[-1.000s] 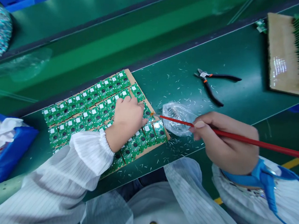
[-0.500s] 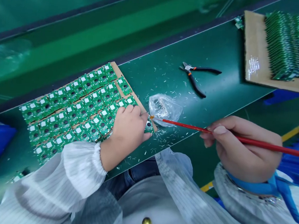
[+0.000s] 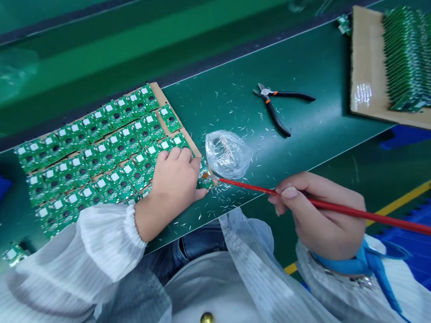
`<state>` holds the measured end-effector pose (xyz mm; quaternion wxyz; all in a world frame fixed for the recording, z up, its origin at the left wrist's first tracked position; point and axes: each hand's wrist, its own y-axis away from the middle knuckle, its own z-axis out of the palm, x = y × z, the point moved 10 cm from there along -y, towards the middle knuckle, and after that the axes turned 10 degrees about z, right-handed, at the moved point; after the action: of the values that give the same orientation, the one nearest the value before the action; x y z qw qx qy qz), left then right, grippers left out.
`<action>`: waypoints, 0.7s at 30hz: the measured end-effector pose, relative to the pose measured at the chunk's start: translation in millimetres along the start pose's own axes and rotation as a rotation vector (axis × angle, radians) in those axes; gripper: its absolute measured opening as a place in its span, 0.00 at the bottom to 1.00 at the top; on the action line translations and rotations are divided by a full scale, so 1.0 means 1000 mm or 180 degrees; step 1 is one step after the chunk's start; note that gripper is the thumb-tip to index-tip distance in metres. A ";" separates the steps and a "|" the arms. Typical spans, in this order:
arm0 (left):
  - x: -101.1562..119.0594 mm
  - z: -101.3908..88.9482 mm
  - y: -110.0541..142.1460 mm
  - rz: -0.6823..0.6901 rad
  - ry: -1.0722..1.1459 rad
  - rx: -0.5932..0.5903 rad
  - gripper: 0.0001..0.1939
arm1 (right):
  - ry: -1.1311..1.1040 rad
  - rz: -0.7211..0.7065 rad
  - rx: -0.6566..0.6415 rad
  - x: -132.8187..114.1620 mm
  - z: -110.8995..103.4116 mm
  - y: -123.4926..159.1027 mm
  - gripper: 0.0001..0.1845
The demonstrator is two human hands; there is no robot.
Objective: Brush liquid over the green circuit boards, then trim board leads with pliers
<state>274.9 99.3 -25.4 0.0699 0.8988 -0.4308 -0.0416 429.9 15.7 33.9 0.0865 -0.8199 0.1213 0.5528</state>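
Observation:
My right hand (image 3: 320,215) pinches a thin paintbrush (image 3: 251,186) with a long red handle. Its orange bristles lie on the circuit board at the near right corner of the rows, by a round dark spot. Over that end of the rows curls my left hand (image 3: 174,178), its fingers bent and its thumb apart, gripping the corner circuit board (image 3: 209,182) at its edge. The undersides of these fingers are hidden. Several rows of green circuit boards (image 3: 102,148), each with a white square part, lie on a cardboard sheet (image 3: 160,97).
A clear plastic bag (image 3: 228,155) holding thin metal bits lies right of the boards, with clippings scattered around it. Beyond are diagonal cutters (image 3: 275,119) with black handles. Cardboard (image 3: 365,69) at the right carries upright circuit boards (image 3: 419,64). One loose board (image 3: 14,254) lies at lower left.
My right hand has moved left with the paintbrush, and the bristles have gone from beside my left fingertips onto the corner board. The whole view has shifted slightly.

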 end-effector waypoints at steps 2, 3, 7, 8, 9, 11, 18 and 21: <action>-0.001 0.001 0.001 -0.0080 0.0012 -0.0008 0.30 | 0.0075 -0.0040 -0.0039 0.000 0.005 0.001 0.09; -0.001 0.001 0.001 -0.0107 0.0013 -0.0005 0.30 | 0.0123 -0.0058 -0.0045 -0.001 0.008 0.000 0.09; 0.000 0.001 0.001 -0.0109 0.0025 0.0042 0.31 | 0.0338 -0.0154 -0.0121 -0.004 0.019 0.000 0.10; 0.000 0.001 0.001 -0.0111 0.0030 0.0057 0.31 | 0.0401 -0.0176 -0.0171 -0.006 0.021 0.000 0.10; 0.000 0.001 0.001 -0.0113 0.0036 0.0075 0.30 | 0.0469 -0.0192 -0.0239 -0.007 0.024 0.000 0.11; 0.000 0.000 0.001 -0.0110 0.0037 0.0116 0.30 | 0.0600 -0.0217 -0.0377 -0.010 0.027 0.001 0.12; -0.001 0.000 0.000 -0.0107 0.0017 0.0157 0.30 | 0.0784 -0.0226 -0.0259 -0.017 0.014 0.003 0.12; -0.002 0.001 0.000 -0.0115 0.0039 0.0127 0.30 | 0.0759 -0.0239 -0.0107 -0.018 0.007 0.004 0.11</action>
<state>273.9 100.6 -26.6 0.0538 0.9079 -0.4148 -0.0288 415.8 15.3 48.3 0.0784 -0.8851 0.0907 0.4497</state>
